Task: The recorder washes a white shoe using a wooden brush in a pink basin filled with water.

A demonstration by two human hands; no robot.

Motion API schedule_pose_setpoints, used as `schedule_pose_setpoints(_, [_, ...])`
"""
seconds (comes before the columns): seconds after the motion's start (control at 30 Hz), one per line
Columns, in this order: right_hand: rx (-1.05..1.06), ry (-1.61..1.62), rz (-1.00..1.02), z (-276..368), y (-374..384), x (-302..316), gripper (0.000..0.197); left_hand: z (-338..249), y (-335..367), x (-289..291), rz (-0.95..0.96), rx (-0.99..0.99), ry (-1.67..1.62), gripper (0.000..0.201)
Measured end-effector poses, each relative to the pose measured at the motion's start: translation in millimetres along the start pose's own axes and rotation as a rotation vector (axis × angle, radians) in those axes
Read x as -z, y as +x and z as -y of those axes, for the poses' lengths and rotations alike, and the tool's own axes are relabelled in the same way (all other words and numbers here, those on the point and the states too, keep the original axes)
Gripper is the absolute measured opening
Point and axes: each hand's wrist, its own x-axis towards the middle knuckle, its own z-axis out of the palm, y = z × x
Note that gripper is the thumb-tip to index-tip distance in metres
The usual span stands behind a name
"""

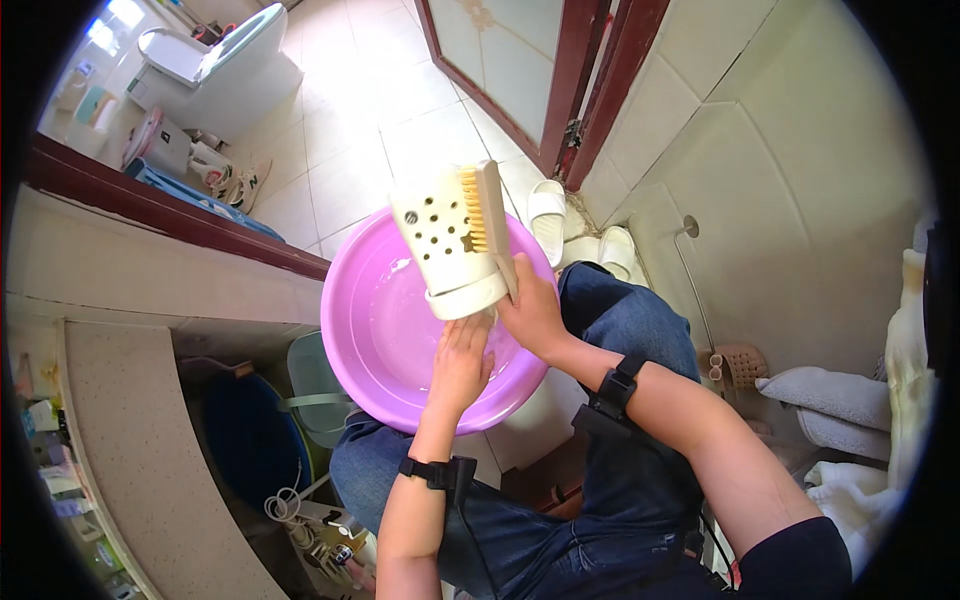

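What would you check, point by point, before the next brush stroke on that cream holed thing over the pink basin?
1. Left hand supports the cream perforated holder from below: ok.
2. Right hand has a grip on the scrubbing brush: ok.
3. Bristles lie against the holder's side: ok.
4. Holder is above the pink basin, so drips land inside: ok.
5. Enough water in the basin: cannot tell.
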Motion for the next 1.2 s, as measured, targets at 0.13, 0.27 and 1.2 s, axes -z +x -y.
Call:
schedule_pose_setpoints(0.13, [0.039,-0.01,0.02,0,2,0,0.021,1,-1,-4,0.051,0.033,-0.056,0.055])
schedule_pose_setpoints(0.27, [0.114,0.04,-0.007,-2,3,-4,0.018,0,-1,-4,0.035,0.053,-0.037,0.057])
schedule_pose_setpoints(1.2, [0.209,0.07,-0.07,16,0,7,0.038,-2,1,6,-0.061,0.016,0.03,0.04])
